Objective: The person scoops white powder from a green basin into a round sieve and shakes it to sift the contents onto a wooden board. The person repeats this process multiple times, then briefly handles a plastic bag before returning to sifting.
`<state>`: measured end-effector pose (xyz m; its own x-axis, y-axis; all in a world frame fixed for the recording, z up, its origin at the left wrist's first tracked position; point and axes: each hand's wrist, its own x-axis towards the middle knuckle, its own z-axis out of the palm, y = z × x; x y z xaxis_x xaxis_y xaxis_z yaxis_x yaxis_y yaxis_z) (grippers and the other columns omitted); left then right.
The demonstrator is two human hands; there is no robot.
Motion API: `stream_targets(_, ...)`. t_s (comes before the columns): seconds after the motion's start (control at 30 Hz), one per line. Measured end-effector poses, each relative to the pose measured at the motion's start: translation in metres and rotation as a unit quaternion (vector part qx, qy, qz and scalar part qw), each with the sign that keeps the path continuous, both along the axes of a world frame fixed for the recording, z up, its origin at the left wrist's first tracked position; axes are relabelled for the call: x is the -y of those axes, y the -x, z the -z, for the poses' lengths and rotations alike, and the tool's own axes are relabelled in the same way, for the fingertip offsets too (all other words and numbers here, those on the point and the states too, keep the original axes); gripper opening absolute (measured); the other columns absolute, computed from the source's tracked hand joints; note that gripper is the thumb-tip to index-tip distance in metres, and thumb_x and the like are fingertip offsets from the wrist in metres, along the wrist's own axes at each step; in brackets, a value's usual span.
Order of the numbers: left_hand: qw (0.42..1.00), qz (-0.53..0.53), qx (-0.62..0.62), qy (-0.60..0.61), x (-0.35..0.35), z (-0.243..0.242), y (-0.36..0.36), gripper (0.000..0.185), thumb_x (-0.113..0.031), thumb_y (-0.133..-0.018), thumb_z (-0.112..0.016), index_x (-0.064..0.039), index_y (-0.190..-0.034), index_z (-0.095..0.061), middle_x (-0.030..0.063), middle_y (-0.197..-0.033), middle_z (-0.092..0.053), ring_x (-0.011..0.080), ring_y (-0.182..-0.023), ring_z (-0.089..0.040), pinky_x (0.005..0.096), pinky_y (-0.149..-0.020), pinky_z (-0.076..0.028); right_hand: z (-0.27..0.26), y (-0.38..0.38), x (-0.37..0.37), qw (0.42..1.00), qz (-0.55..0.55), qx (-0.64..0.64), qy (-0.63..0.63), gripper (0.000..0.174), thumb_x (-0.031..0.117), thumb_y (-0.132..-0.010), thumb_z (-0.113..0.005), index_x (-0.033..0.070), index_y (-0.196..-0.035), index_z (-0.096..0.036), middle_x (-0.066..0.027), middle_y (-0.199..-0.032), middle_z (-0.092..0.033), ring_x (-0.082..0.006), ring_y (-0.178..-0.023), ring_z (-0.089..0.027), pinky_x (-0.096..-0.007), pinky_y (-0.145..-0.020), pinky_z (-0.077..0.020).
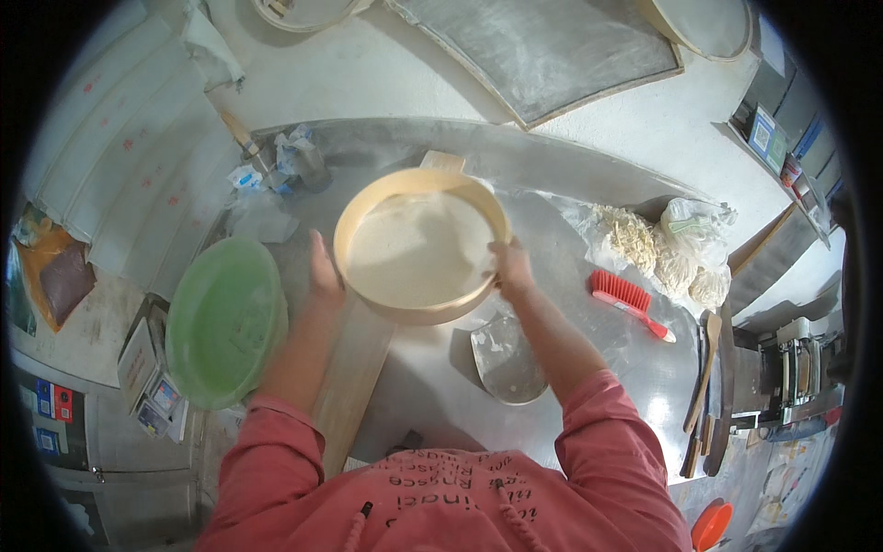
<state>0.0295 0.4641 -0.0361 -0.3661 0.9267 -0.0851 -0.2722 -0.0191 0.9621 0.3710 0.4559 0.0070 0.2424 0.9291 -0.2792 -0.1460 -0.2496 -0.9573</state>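
Note:
A round sieve with a pale wooden rim [422,316] is held up over the metal work table [428,386]; its mesh shows whitish. My right hand [512,268] grips the rim on the right, fingers curled over it. At the left side of the rim is my left hand [324,268], thumb raised and palm turned to the wood; whether it presses on the rim is hard to tell. Beneath the sieve lies a long wooden board [359,366], partly hidden. A metal scoop or pan [509,359], dusted white, rests below my right forearm.
A green plastic basin [224,324] stands left. Right are a red brush [624,297], bagged noodles [672,265] and wooden sticks [705,372] along the table edge. Plastic bags [262,210] lie back left. A noodle machine, seemingly, stands far right [793,372].

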Motion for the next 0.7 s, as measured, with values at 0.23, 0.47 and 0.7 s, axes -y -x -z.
stream_targets(0.23,0.995,0.008,0.094,0.027,0.021,-0.053,0.021,0.084,-0.063,-0.092,-0.031,-0.004,-0.148,-0.014,0.0128,-0.155,-0.013,0.0248,-0.141,-0.013,0.0399,-0.114,-0.011,0.027,-0.035,-0.016,0.997,0.012,0.03,0.077,0.044,0.015,-0.079,-0.059,0.003,-0.121,-0.052,-0.0199,-0.097,-0.061,-0.0236,-0.078,-0.062,-0.0348,-0.048,-0.05)
stream_targets(0.47,0.993,-0.064,-0.053,0.078,0.012,-0.041,0.022,0.086,-0.066,-0.09,-0.034,-0.002,-0.147,-0.021,0.0153,-0.15,-0.027,0.0291,-0.135,-0.031,0.0379,-0.111,-0.023,-0.001,-0.056,0.007,0.985,-0.028,-0.163,0.041,0.039,0.015,-0.078,-0.056,0.007,-0.116,-0.054,-0.0166,-0.093,-0.062,-0.0234,-0.08,-0.062,-0.0358,-0.049,-0.0507)
stream_targets(0.7,0.937,-0.051,-0.337,0.072,0.01,-0.045,-0.031,0.084,-0.062,-0.089,-0.04,-0.002,-0.146,-0.022,0.0194,-0.149,-0.026,0.032,-0.136,-0.029,0.0395,-0.112,-0.023,0.011,-0.016,0.018,0.994,-0.034,-0.098,0.038,0.051,0.012,-0.078,-0.052,0.011,-0.13,-0.048,-0.0118,-0.091,-0.06,-0.0211,-0.065,-0.062,-0.0339,-0.042,-0.0468)
